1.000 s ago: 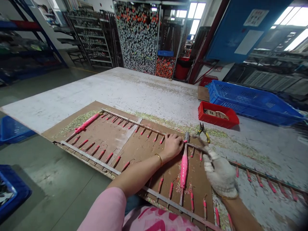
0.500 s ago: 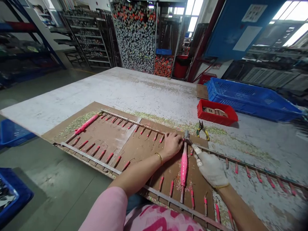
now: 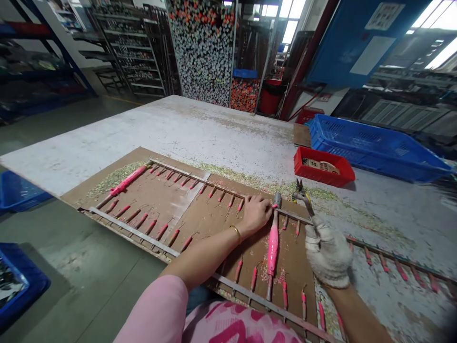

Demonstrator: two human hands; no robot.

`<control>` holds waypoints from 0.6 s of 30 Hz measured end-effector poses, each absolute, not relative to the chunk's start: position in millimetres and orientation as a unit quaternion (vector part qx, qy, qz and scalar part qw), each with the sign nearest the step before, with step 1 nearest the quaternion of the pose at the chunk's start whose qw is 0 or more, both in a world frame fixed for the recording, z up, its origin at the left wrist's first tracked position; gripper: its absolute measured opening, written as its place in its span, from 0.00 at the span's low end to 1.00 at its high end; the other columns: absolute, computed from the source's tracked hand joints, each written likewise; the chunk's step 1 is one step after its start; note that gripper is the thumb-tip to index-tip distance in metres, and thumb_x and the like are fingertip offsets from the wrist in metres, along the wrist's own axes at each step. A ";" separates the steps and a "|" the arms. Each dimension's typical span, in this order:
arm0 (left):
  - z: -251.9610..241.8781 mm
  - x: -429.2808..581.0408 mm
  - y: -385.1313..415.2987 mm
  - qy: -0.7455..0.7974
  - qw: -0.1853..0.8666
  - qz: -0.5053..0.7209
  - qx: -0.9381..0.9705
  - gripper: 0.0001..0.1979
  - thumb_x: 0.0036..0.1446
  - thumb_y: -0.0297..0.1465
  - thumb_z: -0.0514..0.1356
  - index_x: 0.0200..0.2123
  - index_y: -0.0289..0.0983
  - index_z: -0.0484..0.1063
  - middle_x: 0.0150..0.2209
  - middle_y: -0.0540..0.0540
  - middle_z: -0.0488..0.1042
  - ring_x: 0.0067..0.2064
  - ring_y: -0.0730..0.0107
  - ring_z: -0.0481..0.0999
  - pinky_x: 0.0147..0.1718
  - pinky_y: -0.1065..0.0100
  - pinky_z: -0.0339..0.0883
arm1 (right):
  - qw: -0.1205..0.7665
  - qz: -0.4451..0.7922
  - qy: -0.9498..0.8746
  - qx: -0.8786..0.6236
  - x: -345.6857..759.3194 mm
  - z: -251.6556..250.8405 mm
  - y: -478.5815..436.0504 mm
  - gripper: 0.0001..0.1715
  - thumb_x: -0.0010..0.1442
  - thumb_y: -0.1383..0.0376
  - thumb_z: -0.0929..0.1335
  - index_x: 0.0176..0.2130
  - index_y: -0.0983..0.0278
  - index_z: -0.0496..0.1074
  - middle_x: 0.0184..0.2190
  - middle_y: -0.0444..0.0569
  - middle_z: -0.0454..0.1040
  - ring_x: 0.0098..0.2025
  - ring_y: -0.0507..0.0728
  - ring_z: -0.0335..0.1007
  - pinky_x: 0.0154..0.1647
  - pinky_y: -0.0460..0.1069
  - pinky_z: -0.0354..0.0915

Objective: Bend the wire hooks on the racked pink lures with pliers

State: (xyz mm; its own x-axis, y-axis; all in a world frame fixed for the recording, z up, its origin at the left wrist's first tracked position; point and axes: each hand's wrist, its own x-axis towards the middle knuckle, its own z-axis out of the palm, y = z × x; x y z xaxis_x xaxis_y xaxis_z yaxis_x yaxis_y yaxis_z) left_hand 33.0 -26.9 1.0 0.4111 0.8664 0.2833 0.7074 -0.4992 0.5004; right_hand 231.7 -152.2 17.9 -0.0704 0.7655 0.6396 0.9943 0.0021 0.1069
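Observation:
My left hand (image 3: 256,214) is bare, its fingers closed at the far metal bar (image 3: 228,191), beside the top of a thick pink rod (image 3: 273,243). A small pink bit shows at its fingertips; what they pinch is mostly hidden. In a white glove, my right hand (image 3: 327,250) is closed round the handle of a small hammer (image 3: 303,196), raised to the right of the rod. Several short pink pieces with wire hooks hang from the far bar and the near bar (image 3: 135,232). Another thick pink rod (image 3: 128,181) joins the bars at the left.
Under the bars lies brown cardboard (image 3: 160,195) on a white table (image 3: 228,133) strewn with chips. Pliers (image 3: 296,188) partly show behind the hammer. A red box (image 3: 324,178) and a large blue crate (image 3: 378,159) stand at the right; a blue bin (image 3: 26,278) is at lower left.
My right hand has moved right and up off the bar with the hammer, whose head was beside my left fingertips. My left hand has stayed in place.

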 end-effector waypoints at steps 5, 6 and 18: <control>1.2 33.4 -26.3 0.482 0.154 0.254 0.824 0.11 0.69 0.36 0.59 0.36 0.41 0.79 0.40 0.46 0.78 0.47 0.62 0.73 0.54 0.56 0.57 | 0.114 -0.223 -0.736 -0.629 233.7 17.3 -152.2 0.32 0.64 0.68 0.65 0.66 0.58 0.70 0.27 0.47 0.74 0.28 0.56 0.65 0.33 0.51 0.55; 2.0 33.3 -26.4 0.479 0.156 0.253 0.826 0.11 0.69 0.36 0.59 0.36 0.41 0.79 0.40 0.46 0.78 0.47 0.62 0.73 0.54 0.56 0.57 | 0.156 -0.251 -0.711 -0.638 234.6 16.6 -152.2 0.31 0.65 0.67 0.64 0.66 0.59 0.70 0.28 0.48 0.75 0.29 0.56 0.66 0.34 0.51 0.56; 3.5 32.6 -29.0 0.475 0.157 0.254 0.828 0.10 0.70 0.36 0.59 0.38 0.42 0.80 0.42 0.46 0.78 0.49 0.61 0.73 0.56 0.56 0.56 | 0.232 -0.317 -0.671 -0.629 232.9 17.4 -145.0 0.26 0.65 0.65 0.66 0.61 0.62 0.74 0.25 0.46 0.71 0.29 0.55 0.64 0.35 0.51 0.55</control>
